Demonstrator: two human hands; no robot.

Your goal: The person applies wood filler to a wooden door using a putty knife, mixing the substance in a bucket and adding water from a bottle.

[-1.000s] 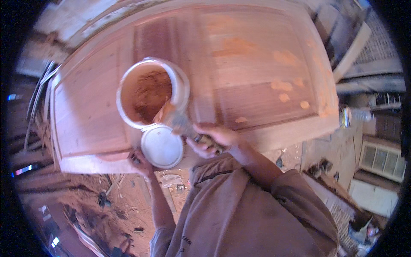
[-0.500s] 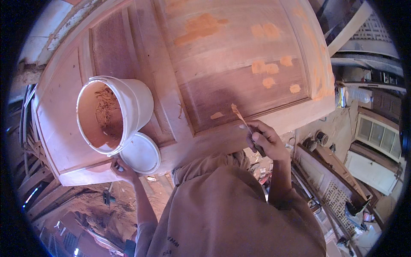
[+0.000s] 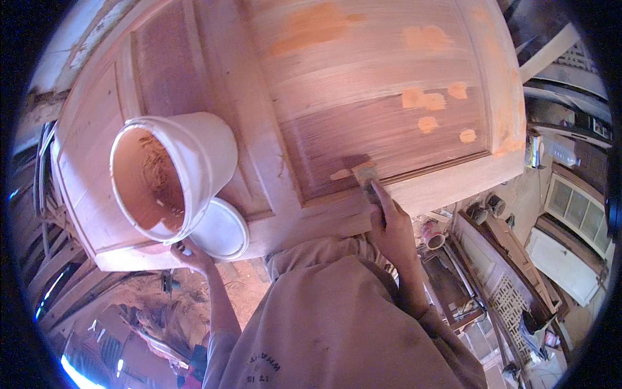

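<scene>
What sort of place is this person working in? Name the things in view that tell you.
Probably a woodworking or furniture workshop. A large panelled wooden door lies flat, dotted with orange filler patches; the right hand presses a putty knife to it, and a white bucket of brown paste stands on it.

white round tub [image 3: 184, 170] | on wooden door | round white lid [image 3: 220, 230] beside

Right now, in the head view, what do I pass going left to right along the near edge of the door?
White bucket → left hand → round white lid → putty knife → right hand → orange filler patches.
</scene>
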